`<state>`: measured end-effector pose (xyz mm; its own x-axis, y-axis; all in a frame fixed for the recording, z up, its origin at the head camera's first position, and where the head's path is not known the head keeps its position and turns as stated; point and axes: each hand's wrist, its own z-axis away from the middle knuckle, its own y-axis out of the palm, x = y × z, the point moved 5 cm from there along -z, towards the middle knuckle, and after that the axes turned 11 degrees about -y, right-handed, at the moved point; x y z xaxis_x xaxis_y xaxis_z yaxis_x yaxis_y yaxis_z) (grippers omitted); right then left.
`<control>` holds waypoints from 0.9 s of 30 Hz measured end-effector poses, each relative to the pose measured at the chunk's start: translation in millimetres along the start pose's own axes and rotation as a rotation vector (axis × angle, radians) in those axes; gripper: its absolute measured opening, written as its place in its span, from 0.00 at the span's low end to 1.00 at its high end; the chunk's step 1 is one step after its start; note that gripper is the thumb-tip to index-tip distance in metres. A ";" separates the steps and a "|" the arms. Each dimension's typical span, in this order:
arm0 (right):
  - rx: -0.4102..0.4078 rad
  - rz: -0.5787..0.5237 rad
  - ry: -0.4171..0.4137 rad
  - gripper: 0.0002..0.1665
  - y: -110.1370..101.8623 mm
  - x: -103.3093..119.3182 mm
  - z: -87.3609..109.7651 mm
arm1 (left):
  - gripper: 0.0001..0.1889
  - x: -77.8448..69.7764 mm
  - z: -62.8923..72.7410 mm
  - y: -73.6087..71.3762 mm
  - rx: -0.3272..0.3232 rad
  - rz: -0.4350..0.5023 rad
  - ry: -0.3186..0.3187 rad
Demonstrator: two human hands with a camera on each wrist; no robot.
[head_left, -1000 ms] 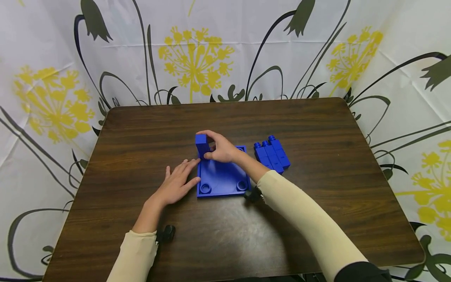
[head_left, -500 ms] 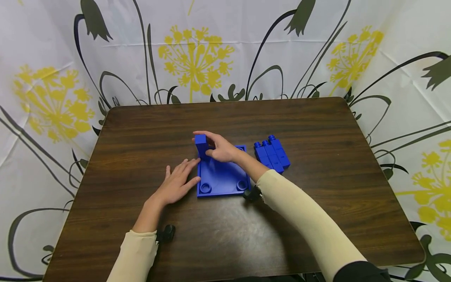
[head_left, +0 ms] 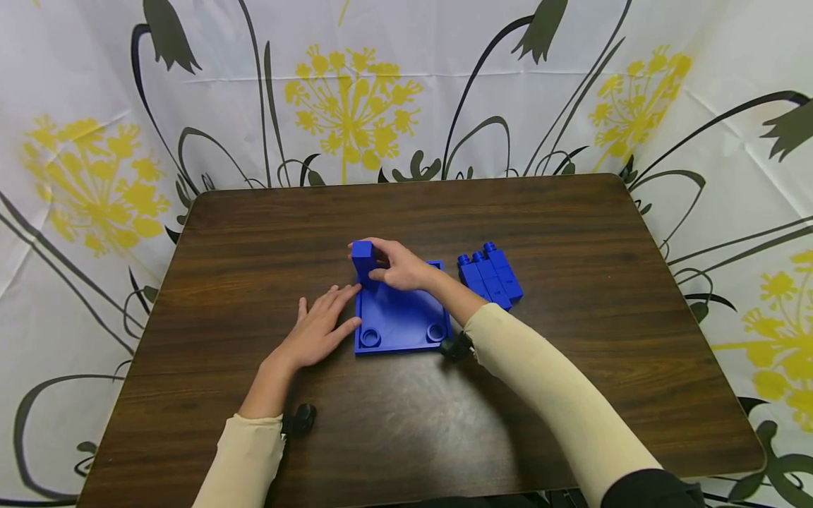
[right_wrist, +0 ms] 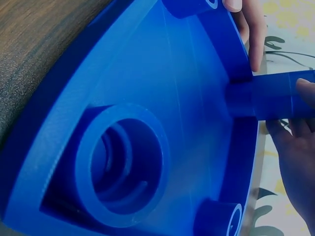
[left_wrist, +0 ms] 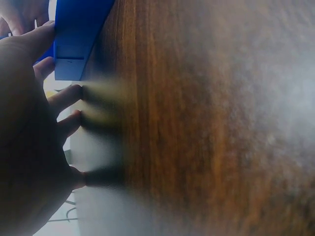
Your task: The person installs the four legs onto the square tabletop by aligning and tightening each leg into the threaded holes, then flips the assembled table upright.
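A blue square tabletop piece (head_left: 403, 317) lies rim-up on the table, with round sockets in its corners. One blue leg (head_left: 363, 259) stands upright at its far left corner. My right hand (head_left: 400, 264) grips this leg between thumb and fingers; in the right wrist view the leg (right_wrist: 278, 96) meets the corner socket. My left hand (head_left: 317, 326) lies with straight fingers against the left edge of the tabletop piece. The left wrist view shows its fingertips touching the blue rim (left_wrist: 74, 44).
Three more blue legs (head_left: 490, 275) with round pegs lie side by side to the right of the tabletop piece. All sit on a brown wood-grain table (head_left: 254, 233). A flowered curtain (head_left: 394, 92) hangs behind the table.
My right fingers have shifted slightly around the upright leg. The left hand and the tabletop piece keep their places.
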<state>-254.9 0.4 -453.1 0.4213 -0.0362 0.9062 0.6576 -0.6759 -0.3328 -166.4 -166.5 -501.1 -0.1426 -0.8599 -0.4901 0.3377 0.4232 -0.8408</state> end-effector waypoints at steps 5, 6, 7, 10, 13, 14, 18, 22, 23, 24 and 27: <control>-0.003 0.024 0.025 0.33 -0.7 0.7 0.1 | 0.34 0.3 -0.3 0.3 -0.008 0.001 0.004; -0.006 0.026 0.029 0.33 -0.7 0.7 -0.1 | 0.34 0.3 -0.3 0.4 -0.011 0.001 0.006; -0.008 0.029 0.033 0.33 -0.7 0.9 0.0 | 0.34 0.3 -0.3 0.5 -0.013 0.002 0.008; -0.012 0.036 0.039 0.33 -0.7 1.5 0.0 | 0.34 -0.2 0.1 0.3 -0.016 0.008 0.015; -0.012 0.051 0.048 0.33 -0.7 2.4 0.5 | 0.34 -0.1 0.2 0.9 -0.015 0.010 0.016; -0.014 0.061 0.053 0.33 -1.0 2.6 0.8 | 0.34 -0.1 0.2 1.0 -0.015 0.011 0.017; -0.017 0.101 0.077 0.34 -1.7 3.6 2.0 | 0.34 0.6 -0.1 1.5 -0.015 0.012 0.016; -0.022 0.131 0.089 0.35 -2.2 4.4 2.2 | 0.34 0.7 -0.2 1.0 -0.016 0.010 0.014; -0.025 0.142 0.090 0.35 -2.3 4.3 2.2 | 0.34 0.5 -0.3 1.1 -0.017 0.009 0.014; -0.026 0.151 0.091 0.35 -2.4 4.2 2.2 | 0.34 0.3 -0.4 0.9 -0.016 0.011 0.016; -0.029 0.182 0.096 0.35 -2.0 2.9 2.0 | 0.34 -0.3 0.0 0.4 -0.018 0.015 0.015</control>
<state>-253.7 3.2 -450.3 0.4695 -0.2290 0.8527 0.5567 -0.6729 -0.4872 -166.2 -166.0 -501.4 -0.1516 -0.8490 -0.5062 0.3234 0.4414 -0.8370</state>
